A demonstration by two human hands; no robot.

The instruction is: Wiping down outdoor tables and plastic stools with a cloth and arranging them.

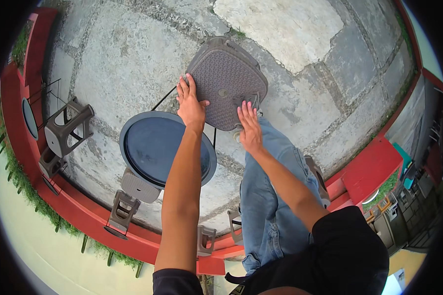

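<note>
A brown-grey plastic stool [226, 73] with a woven-pattern seat stands on the stone paving in front of me. My left hand [191, 104] lies at the seat's left edge, fingers stretched and thumb out over the rim. At the seat's near right edge is my right hand [251, 129], its fingers extended and resting on or just above the rim; contact there is hard to tell. Neither hand is wrapped round anything. Below my left forearm, a round dark blue-grey tray table [152, 145] on thin black legs is partly covered by that arm.
Along the left, a low red ledge [32, 162] curves past several brown stools, one of them a tall stool [66, 130]. A smaller stool [138, 186] sits partly beneath the round table. My jeans-clad leg [273, 191] is close to my right hand. A red surface [369, 172] stands at right.
</note>
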